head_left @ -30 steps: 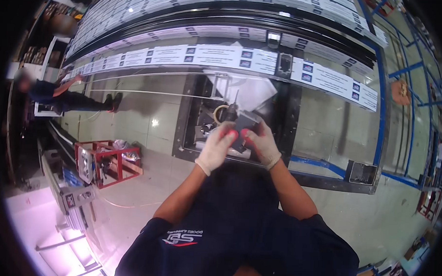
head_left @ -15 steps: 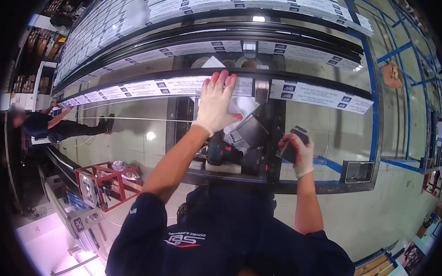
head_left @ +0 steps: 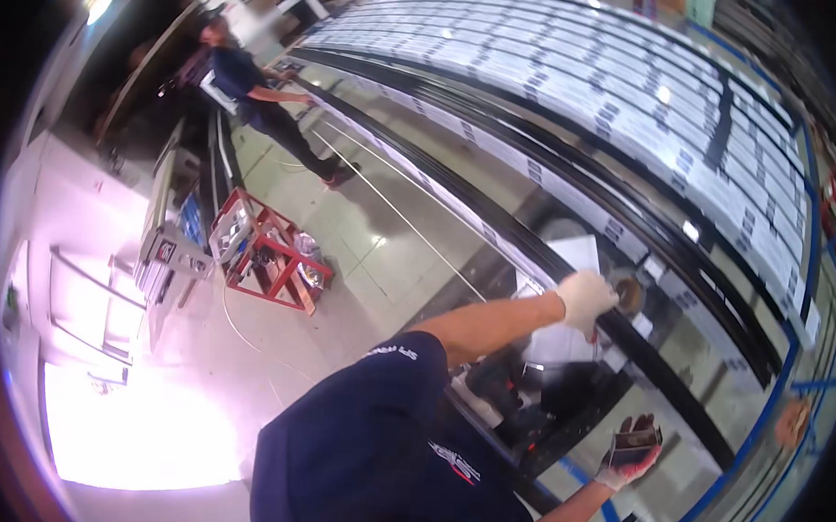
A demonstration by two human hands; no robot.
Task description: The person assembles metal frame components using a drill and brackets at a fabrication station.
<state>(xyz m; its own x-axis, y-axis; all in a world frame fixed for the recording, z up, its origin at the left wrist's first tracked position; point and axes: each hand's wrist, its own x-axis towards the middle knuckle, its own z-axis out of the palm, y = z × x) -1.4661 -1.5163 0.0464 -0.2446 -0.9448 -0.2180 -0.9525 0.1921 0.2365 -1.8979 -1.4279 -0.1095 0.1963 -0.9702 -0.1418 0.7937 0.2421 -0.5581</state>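
My left hand [head_left: 587,301], in a whitish work glove, is curled over a long dark profile [head_left: 520,244] with white printed film on its side. My right hand [head_left: 630,460], gloved with a reddish palm, is turned up and holds a small dark rectangular block [head_left: 636,441], whose exact kind I cannot make out. Below the profile, near my left hand, lie white papers [head_left: 562,347] and a dark power tool [head_left: 499,379], partly hidden by my arm. A roll of tape [head_left: 629,294] sits just beyond my left hand.
A co-worker [head_left: 258,94] stands at the profile's far end with hands on it. Several film-wrapped profiles [head_left: 572,78] lie in rows on the far side. A red-framed cart [head_left: 271,256] stands on the tiled floor. Blue rack bars [head_left: 752,438] run along the right.
My view has swung left toward the co-worker. My left hand has gone from lying flat against the profile to curling over it. My right hand has turned palm up with the block.
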